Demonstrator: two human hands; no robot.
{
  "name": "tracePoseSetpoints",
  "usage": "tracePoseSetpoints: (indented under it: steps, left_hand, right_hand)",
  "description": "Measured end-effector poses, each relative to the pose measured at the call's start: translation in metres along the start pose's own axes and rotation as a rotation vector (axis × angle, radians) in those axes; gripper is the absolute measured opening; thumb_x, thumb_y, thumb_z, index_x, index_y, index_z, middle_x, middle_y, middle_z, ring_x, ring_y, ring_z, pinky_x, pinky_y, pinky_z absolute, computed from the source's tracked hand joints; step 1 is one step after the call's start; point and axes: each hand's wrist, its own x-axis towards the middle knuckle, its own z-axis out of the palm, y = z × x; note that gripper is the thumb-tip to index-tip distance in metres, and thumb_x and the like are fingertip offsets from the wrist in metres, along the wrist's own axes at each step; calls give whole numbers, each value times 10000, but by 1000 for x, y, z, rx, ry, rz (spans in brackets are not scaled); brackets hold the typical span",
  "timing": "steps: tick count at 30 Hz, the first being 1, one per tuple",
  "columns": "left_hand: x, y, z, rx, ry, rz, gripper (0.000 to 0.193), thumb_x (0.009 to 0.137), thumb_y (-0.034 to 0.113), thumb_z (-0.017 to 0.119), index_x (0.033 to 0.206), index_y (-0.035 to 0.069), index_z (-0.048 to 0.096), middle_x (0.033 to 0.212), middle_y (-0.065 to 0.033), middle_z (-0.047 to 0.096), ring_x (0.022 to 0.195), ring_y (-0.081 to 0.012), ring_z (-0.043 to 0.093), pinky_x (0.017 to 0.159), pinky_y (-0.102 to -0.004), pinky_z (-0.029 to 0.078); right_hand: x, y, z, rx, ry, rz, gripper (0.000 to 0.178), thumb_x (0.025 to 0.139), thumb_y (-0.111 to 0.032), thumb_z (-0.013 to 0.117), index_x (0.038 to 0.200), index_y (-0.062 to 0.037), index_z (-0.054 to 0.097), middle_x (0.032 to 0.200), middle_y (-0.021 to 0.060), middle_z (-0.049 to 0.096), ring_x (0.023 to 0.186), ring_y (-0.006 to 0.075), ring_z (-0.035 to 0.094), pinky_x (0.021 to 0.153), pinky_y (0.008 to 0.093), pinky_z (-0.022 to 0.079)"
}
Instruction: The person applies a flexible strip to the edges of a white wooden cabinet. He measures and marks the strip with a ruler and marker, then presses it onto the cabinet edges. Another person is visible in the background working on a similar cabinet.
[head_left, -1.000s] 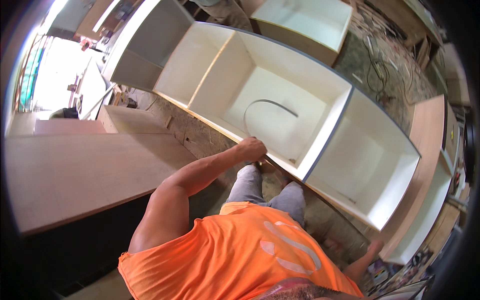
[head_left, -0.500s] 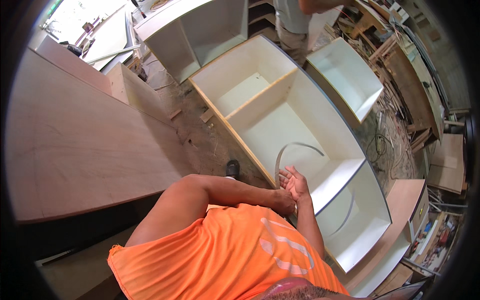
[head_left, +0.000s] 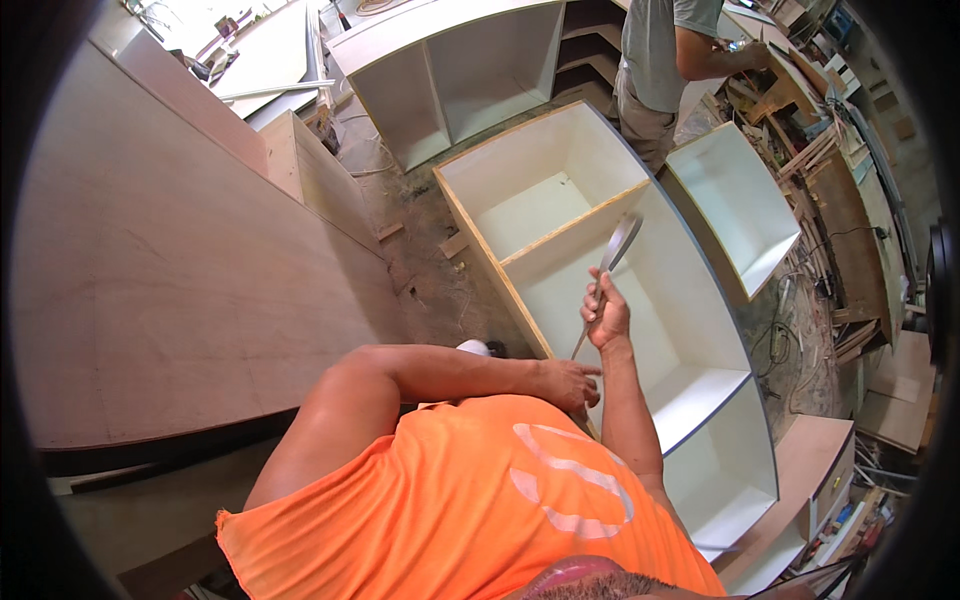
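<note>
My right hand [head_left: 607, 312] is closed around a thin grey flexible strip [head_left: 625, 238], which looks like edge banding. The strip loops up above the fist, and a narrow length runs down toward the cabinet's near edge. Below it, my left hand [head_left: 572, 386] reaches across by that edge, its fingers partly stretched out and no object visible in them. Both hands are over a large white open cabinet [head_left: 575, 226] lying with its openings up. Its near rim is yellowish wood, and its far rim carries a dark grey edge. Part of the strip is hidden behind my right fingers.
A large wooden panel [head_left: 200, 290] fills the left side. Another white cabinet [head_left: 490, 75] stands beyond, and a smaller white box [head_left: 735, 195] lies to the right. A co-worker [head_left: 655, 70] in grey stands at the back. Wood scraps and cables [head_left: 785, 335] litter the right-hand floor.
My right hand has gone up and away over the cabinet, closing around the strip and drawing it along. The left hand has parted from the right, its fingers loosened. The view has shifted.
</note>
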Motion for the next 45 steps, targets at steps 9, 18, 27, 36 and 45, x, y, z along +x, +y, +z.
tracePoseSetpoints:
  steps: [9,18,27,36,45]
  left_hand:
    - [-66,-46,-80,-669,222,-426,212,900,219,691,943,12,712,919,-108,692,844,-309,659,784,-414,526]
    - [-181,-235,-148,-810,679,-1121,362,884,346,723,916,39,534,737,-45,565,688,-145,559,641,-309,471]
    - [-294,-393,-261,-1290,1640,-838,149,954,169,650,993,57,561,745,-30,546,602,-119,526,552,-292,478]
    - [-315,-421,-327,-1248,1610,-932,414,1010,489,486,1073,89,570,691,27,456,543,-114,431,495,-287,393]
    - [-267,-471,-338,-1337,1482,-839,385,1072,407,339,1215,110,537,815,-39,560,682,-154,492,603,-321,451]
  right_hand:
    - [12,-18,62,-400,-8,-172,303,969,-207,630,1183,7,615,745,-13,548,529,65,524,420,240,437]
    - [98,51,86,-988,213,82,309,851,-137,740,1118,4,672,708,-10,575,526,74,517,443,245,411]
    - [89,108,63,-1033,579,136,314,801,-172,806,1070,-33,724,765,22,652,654,90,547,591,282,456]
    - [42,174,7,-925,666,347,309,741,-184,814,973,2,732,782,35,684,708,117,589,661,287,477]
    - [-4,217,-42,-1355,502,630,324,741,-339,804,920,-76,742,764,124,685,689,210,634,671,399,491]
